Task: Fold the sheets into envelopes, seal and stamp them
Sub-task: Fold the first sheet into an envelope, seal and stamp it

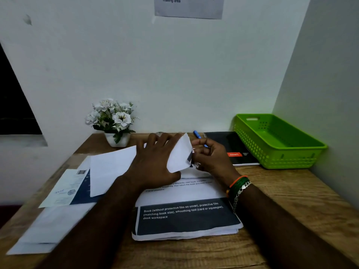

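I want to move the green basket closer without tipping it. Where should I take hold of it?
Grip the green basket by its near short wall, coming from the front with the right hand, which is closest. A slot handle shows only in the far wall, a longer reach. It looks tilted, one edge seemingly resting on the black notebook, so probably lift before pulling.

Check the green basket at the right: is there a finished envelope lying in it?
No, the green basket shows only its bare floor, while the folded sheet is between the left hand and right hand.
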Tool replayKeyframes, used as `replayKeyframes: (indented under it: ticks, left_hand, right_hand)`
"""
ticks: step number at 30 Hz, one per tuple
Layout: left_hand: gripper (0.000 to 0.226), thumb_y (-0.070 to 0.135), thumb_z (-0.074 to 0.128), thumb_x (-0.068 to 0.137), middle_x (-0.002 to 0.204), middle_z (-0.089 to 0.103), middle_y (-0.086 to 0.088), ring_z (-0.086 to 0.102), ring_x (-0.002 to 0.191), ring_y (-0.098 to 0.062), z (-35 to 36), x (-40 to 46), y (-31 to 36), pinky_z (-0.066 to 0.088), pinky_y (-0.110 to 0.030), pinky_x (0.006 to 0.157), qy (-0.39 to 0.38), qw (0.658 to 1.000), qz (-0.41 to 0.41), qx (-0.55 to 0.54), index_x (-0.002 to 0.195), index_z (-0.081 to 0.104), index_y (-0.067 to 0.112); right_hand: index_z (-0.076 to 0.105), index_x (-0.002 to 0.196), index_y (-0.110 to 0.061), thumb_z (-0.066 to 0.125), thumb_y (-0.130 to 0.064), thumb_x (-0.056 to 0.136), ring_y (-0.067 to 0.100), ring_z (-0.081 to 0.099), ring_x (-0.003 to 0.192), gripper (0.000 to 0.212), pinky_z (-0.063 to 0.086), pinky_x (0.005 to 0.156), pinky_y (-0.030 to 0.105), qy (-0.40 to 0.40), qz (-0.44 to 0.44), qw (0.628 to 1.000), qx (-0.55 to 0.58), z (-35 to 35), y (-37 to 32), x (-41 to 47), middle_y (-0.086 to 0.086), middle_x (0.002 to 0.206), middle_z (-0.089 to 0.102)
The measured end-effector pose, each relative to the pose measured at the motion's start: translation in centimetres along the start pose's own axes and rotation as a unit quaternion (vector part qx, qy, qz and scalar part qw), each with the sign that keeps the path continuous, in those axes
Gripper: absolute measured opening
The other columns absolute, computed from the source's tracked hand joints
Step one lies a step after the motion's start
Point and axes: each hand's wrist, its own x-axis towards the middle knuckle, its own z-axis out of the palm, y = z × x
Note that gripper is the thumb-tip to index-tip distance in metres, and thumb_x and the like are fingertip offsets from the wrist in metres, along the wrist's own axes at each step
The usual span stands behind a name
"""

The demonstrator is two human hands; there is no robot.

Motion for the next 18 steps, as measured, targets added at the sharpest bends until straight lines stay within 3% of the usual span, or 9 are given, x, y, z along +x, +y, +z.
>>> replayKeyframes:
  ticks: [4, 7, 10, 16, 18]
  left_hand:
    - [0.109, 0.071, 0.059, 0.067, 0.149, 0.033, 0.012, 0.035, 0.129, -0.021, 0.0, 0.0, -0.1, 0.026, -0.046, 0.103, -0.007, 1.0, -0.006, 0.006, 0.159, 0.008, 0.04]
    - [0.111, 0.071, 0.06, 0.066, 0.149, 0.033, 0.011, 0.035, 0.128, -0.021, 0.0, 0.0, -0.1, 0.026, -0.045, 0.101, -0.01, 1.0, -0.002, 0.013, 0.159, 0.008, 0.039]
    - [0.112, 0.072, 0.062, 0.065, 0.148, 0.034, 0.013, 0.036, 0.127, -0.019, 0.0, 0.0, -0.2, 0.025, -0.044, 0.099, -0.011, 1.0, 0.008, 0.007, 0.158, 0.009, 0.04]
    - [0.115, 0.094, 0.055, 0.056, 0.149, 0.036, 0.017, 0.036, 0.133, -0.015, -0.5, 0.1, -0.7, 0.025, -0.046, 0.109, -0.025, 0.998, 0.002, -0.064, 0.155, 0.018, 0.047]
    - [0.11, 0.095, 0.055, 0.058, 0.147, 0.038, 0.019, 0.036, 0.134, -0.013, -0.4, 0.0, -0.8, 0.026, -0.044, 0.11, -0.019, 0.994, -0.004, -0.103, 0.152, 0.022, 0.049]
  right_hand:
    - [0.068, 0.103, -0.012, 0.062, 0.005, 0.091, 0.008, 0.062, 0.056, 0.022, 0.054, 0.058, 0.029, 0.026, -0.006, 1.0, 0.001, -0.2, 0.0, 0.3, 0.001, 0.065, 0.067]
    - [0.068, 0.099, -0.015, 0.059, 0.009, 0.09, 0.006, 0.066, 0.054, 0.028, 0.053, 0.049, 0.024, 0.032, -0.004, 0.999, 0.008, -0.5, 0.0, 0.4, -0.004, 0.063, 0.071]
    - [0.067, 0.102, -0.014, 0.066, 0.007, 0.088, 0.01, 0.067, 0.057, 0.025, 0.052, 0.051, 0.023, 0.035, -0.026, 0.999, -0.012, -0.5, 0.5, 0.6, 0.003, 0.068, 0.074]
    - [0.056, 0.097, -0.016, 0.068, 0.009, 0.086, 0.002, 0.051, 0.049, 0.03, 0.044, 0.052, 0.017, 0.023, -0.063, 0.995, -0.072, -0.7, 1.3, 1.2, -0.009, 0.051, 0.059]
    - [0.05, 0.094, -0.017, 0.067, 0.009, 0.087, 0.007, 0.046, 0.051, 0.032, 0.042, 0.051, 0.018, 0.021, -0.069, 0.995, -0.063, -0.7, 1.3, 1.3, 0.0, 0.055, 0.056]
